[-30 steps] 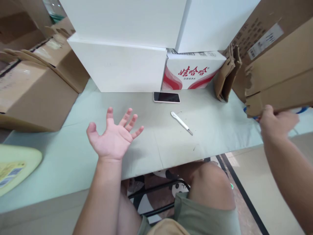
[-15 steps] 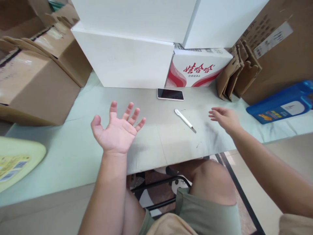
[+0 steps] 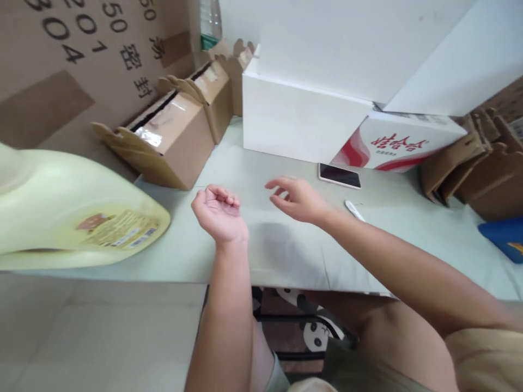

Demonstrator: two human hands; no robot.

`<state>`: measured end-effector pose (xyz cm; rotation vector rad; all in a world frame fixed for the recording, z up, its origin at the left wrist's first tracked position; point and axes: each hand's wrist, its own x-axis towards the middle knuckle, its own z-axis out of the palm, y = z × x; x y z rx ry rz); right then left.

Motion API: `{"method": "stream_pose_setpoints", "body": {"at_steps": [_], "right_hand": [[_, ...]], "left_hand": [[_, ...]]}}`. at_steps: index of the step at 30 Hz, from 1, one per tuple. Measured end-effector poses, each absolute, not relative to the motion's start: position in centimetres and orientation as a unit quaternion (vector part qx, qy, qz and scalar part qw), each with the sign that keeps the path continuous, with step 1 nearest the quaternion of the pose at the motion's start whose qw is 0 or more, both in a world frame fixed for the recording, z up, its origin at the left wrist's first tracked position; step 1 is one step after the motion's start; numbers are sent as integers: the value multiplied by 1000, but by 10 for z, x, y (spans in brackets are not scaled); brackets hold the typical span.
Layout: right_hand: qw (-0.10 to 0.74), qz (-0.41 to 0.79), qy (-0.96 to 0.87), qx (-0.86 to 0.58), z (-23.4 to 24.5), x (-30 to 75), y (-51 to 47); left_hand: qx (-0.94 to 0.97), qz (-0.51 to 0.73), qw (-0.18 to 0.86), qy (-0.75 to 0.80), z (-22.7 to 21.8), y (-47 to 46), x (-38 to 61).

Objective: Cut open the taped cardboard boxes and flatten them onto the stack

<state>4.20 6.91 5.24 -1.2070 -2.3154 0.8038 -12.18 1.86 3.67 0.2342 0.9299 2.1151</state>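
Observation:
My left hand (image 3: pixel 218 212) hovers palm up over the pale green table (image 3: pixel 286 256) with its fingers curled in; nothing shows in it. My right hand (image 3: pixel 296 197) reaches across to the left, just right of the left hand, fingers loosely apart and holding nothing. A large pale yellow jug (image 3: pixel 73 212) lies on its side at the table's left end, nearest my left hand. A white scalpel-like knife (image 3: pixel 354 210) lies behind my right forearm, partly hidden. A phone (image 3: pixel 339 175) lies face up further back.
Brown cardboard boxes (image 3: pixel 167 139) stand at the back left, white boxes (image 3: pixel 302 117) and a red-and-white carton (image 3: pixel 398 144) at the back. Folded cardboard pieces (image 3: pixel 461 163) lean at the right. A blue jug (image 3: pixel 504 239) lies at the right edge. My knees are under the table.
The view has swung left, bringing the yellow jug closer. My right hand let go of the cardboard box and moved left across the table. My left hand's spread fingers have curled in.

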Motion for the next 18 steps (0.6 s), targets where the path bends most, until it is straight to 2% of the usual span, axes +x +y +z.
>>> {"method": "stream_pose_setpoints", "body": {"at_steps": [6, 11, 13, 15, 18], "right_hand": [[195, 251, -904, -286, 86, -100, 90], [139, 219, -927, -272, 97, -171, 99], [144, 210, -925, -284, 93, -174, 99], [193, 215, -906, -309, 86, -159, 98], [335, 256, -845, -329, 79, -103, 88]], "left_hand": [[117, 855, 342, 371, 38, 0, -148], [105, 858, 309, 397, 38, -7, -161], [110, 858, 294, 408, 40, -7, -162], [119, 858, 268, 423, 42, -8, -160], [143, 866, 177, 444, 45, -9, -155]]}}
